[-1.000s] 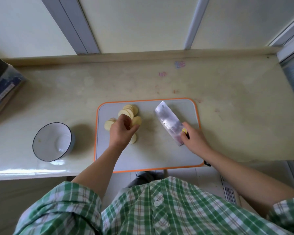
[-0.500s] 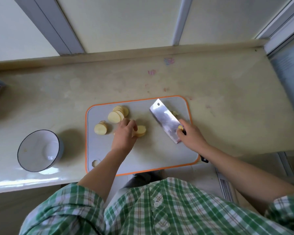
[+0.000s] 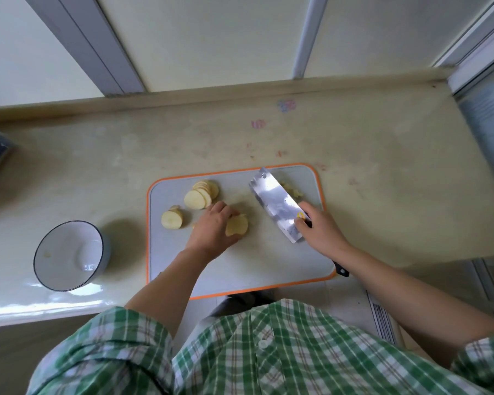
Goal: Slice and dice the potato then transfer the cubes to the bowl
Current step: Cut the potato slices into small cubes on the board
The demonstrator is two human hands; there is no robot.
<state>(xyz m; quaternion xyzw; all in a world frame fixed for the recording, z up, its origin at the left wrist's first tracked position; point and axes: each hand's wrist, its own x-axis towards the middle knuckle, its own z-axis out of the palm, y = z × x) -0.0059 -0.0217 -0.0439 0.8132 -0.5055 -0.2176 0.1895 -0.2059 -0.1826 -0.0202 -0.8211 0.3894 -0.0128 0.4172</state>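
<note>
Bowl (image 3: 69, 260): it stands on the counter (image 3: 382, 195) at the left, near the cutting board (image 3: 240, 266) but apart from it. One small pale scrap lies inside.

Cutting board, left part: a short pile of potato rounds (image 3: 171, 219) lies near the left edge. A fanned row of rounds (image 3: 200, 195) lies just beyond it, toward the far edge.

Your left hand (image 3: 211, 232): palm down at mid-board, fingers curled over a stack of slices (image 3: 237, 226), holding it against the board.

Cleaver (image 3: 277, 206): the blade is angled, tip toward the far edge, flat face up to the camera. You cannot tell whether its edge meets the board. A few cut pieces (image 3: 293, 191) lie just right of the blade, at the far right of the board.

Your right hand (image 3: 320, 232): wrapped around the cleaver's handle at the heel of the blade. The butt of the handle shows past the near right corner of the board.
</note>
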